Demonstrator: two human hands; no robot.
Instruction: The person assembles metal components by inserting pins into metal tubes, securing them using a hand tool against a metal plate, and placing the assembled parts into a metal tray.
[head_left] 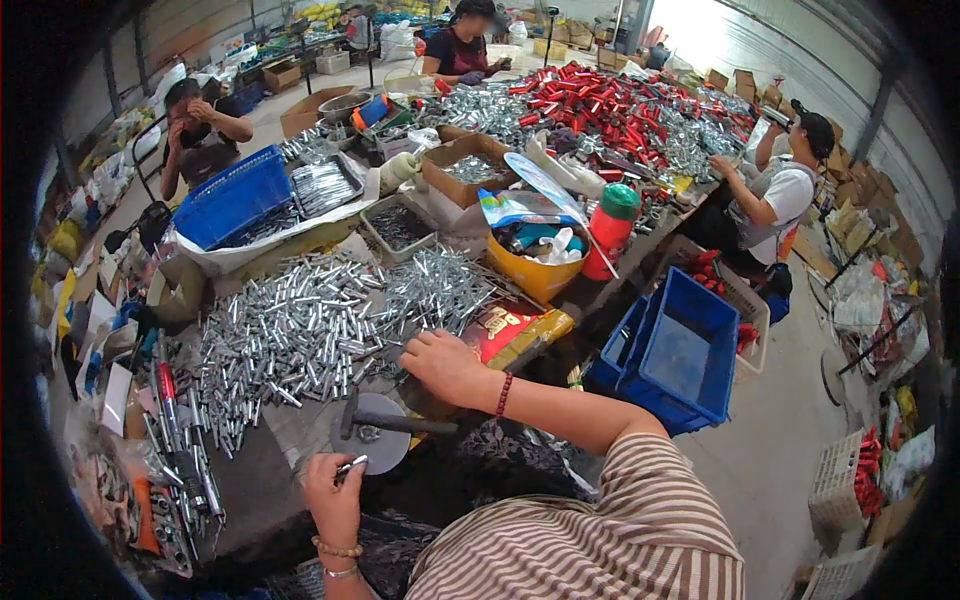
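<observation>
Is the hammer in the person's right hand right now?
No. The hammer lies on the round metal block; the right hand reaches into the metal tubes.

The person is wearing a brown-and-cream striped short-sleeved top, a red bead bracelet by the right hand, and gold bracelets by the left hand.

The left hand has little room ahead: a round grey disc lies just in front, with a hammer lying across its far side. To its left, loose metal parts crowd the table edge. The right hand meets the big heap of silver tubes ahead and leftward, and a red packet just to its right. Beyond that packet a yellow bucket blocks the way. Free passage lies only between the hands, over the dark cloth.
</observation>
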